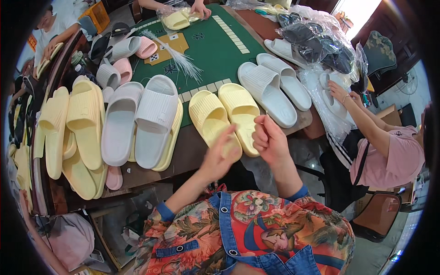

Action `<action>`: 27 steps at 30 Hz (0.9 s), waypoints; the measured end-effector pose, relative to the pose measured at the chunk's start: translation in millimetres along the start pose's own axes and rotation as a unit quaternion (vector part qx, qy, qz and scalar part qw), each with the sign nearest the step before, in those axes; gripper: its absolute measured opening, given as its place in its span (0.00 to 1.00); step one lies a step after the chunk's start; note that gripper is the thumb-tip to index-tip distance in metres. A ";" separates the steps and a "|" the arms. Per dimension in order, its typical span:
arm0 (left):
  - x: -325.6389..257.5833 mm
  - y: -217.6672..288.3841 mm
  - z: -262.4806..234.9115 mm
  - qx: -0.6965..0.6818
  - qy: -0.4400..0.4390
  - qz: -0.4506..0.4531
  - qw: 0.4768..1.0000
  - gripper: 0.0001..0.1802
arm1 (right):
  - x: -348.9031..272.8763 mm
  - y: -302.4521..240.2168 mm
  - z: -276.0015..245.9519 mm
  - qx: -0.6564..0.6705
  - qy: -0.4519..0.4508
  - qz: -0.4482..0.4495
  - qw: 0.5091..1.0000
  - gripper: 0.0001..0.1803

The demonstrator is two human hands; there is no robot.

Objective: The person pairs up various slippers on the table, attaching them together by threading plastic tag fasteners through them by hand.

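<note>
A pair of yellow slide slippers (pixel 205 110) lies at the table's near edge, right in front of me. My left hand (pixel 217 156) is over the near end of the left yellow slipper, slightly blurred, its index finger and thumb apart. Beside the right yellow slipper, my right hand (pixel 271 140) is closed in a pinch. Whatever sits between its fingertips is too small to name. Beyond the slippers, a bundle of thin white plastic strands (pixel 183 62) is spread on the green mat (pixel 211 50).
Grey slippers (pixel 158 119) and yellow slippers (pixel 85 119) crowd the left side. A grey pair (pixel 268 89) lies to the right. Bagged dark slippers (pixel 316 41) are piled at the far right. A co-worker in pink (pixel 389 151) handles white slippers; another person's hands (pixel 199 8) hold bagged yellow ones.
</note>
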State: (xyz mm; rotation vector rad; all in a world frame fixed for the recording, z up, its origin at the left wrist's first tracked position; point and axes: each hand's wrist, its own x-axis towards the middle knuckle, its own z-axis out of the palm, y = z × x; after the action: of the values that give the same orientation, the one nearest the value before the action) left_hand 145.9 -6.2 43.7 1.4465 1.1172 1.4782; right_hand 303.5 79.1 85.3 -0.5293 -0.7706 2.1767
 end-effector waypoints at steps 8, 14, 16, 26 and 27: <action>-12.3 0.5 -3.2 -0.248 -0.134 -0.237 0.930 0.16 | 10.9 -60.5 1.0 0.018 0.068 -0.300 0.951 0.15; -19.8 15.5 -55.2 0.194 0.028 -0.123 0.973 0.11 | -7.5 -70.4 -50.0 -0.354 0.233 -0.289 0.858 0.16; -20.5 11.9 -62.0 0.217 0.090 -0.116 0.965 0.08 | -1.8 -53.8 -46.3 -0.400 0.218 -0.306 0.836 0.17; -12.3 17.7 -58.7 0.193 0.117 -0.073 0.971 0.07 | 0.2 -40.3 -23.8 -0.531 0.147 -0.224 0.804 0.16; -6.8 25.0 -55.1 0.197 0.012 -0.045 0.979 0.07 | 1.9 -27.4 -21.6 -0.567 0.071 -0.225 0.789 0.16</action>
State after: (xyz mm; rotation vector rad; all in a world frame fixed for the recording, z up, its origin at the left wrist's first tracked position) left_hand 92.7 -24.6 66.8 1.6186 1.5338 1.2598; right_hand 328.9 102.9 87.6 -0.9374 -1.8790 1.0178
